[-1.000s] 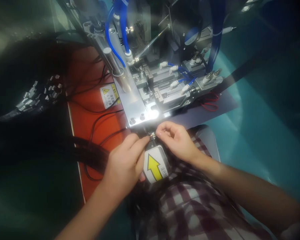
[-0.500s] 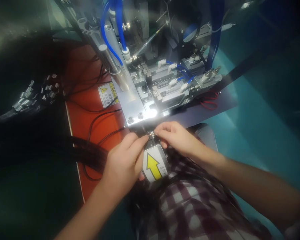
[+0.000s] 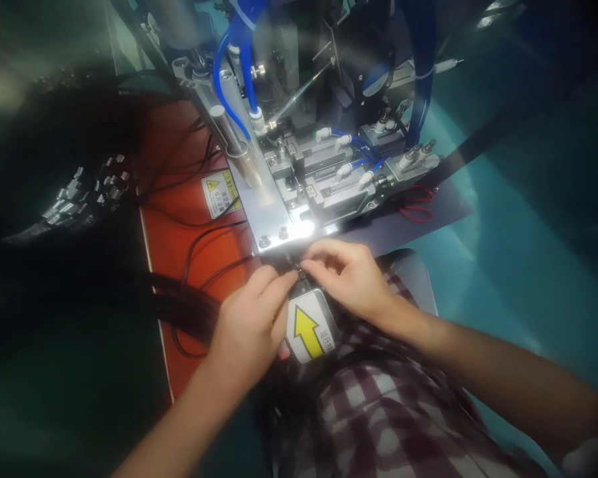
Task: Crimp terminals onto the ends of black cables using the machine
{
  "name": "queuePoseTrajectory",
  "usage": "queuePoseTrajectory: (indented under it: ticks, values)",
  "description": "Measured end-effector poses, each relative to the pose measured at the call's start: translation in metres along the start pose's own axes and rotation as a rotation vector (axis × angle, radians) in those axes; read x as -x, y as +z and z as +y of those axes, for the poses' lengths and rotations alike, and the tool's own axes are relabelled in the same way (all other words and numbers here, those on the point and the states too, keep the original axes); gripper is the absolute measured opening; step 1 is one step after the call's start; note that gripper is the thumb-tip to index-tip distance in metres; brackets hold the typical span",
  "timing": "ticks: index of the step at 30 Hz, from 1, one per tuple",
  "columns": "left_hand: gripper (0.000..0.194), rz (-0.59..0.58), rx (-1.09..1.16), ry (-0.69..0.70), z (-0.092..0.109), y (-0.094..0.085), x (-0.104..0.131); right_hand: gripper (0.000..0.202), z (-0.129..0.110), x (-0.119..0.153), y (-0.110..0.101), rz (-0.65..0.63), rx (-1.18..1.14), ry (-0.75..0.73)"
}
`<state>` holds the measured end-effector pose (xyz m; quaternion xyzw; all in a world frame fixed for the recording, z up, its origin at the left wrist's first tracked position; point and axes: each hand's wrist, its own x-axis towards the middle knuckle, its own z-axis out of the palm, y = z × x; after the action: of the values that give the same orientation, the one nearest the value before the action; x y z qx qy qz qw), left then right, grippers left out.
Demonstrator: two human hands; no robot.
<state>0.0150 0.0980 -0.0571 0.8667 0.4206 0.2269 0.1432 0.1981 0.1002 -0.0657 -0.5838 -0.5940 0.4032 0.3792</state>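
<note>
My left hand (image 3: 252, 318) is closed in a pinch, its thumb and forefinger meeting at the front of a machine. From the right, my right hand (image 3: 351, 275) pinches at the same spot, its fingertips nearly touching those of the left. Whatever small piece lies between the fingertips is mostly hidden. Just below them sits a machine housing with a white label bearing a yellow arrow (image 3: 307, 332). Right above is the front edge of a shiny metal plate (image 3: 274, 226) with bolts in it.
Pneumatic cylinders (image 3: 339, 189) with blue hoses (image 3: 224, 66) stand behind the plate. Black cables cross the orange-red board (image 3: 179, 245) with a warning label (image 3: 220, 194). At left hangs a bundle of small shiny metal pieces (image 3: 67, 199). A checkered garment (image 3: 379, 411) covers my lap.
My right hand has shifted slightly left and closer to my left fingertips. The small metal piece seen between them earlier is now mostly covered. The view has moved slightly.
</note>
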Motion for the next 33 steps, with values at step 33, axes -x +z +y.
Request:
queuePoseTrajectory:
  ticks: [33]
  values:
    - [0.024,0.016,0.017,0.005,0.001,0.0,-0.001,0.011,0.012,0.007,0.0,-0.029,-0.081,0.065]
